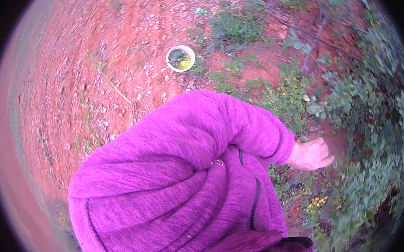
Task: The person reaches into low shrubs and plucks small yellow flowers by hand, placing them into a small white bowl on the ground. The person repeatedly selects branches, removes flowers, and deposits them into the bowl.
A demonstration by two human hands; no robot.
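My left hand (309,155) reaches out to the right from a purple fleece sleeve (257,130), the back of the hand towards me. Its fingers are curled in, with the thumb on the near side; whether anything is pinched between them is hidden. Leafy green plants (372,172) surround it, and a brown blur beside the fingertips cannot be made out. Nearer to me, small yellow flowers (317,202) grow low among the leaves. My right hand is out of view.
A white bucket (181,71) stands on the reddish soil (123,61) ahead, with yellow flowers (185,62) and something dark green inside. Small stones and dry stalks litter the ground. Thin bare branches (315,39) cross the greenery at the upper right.
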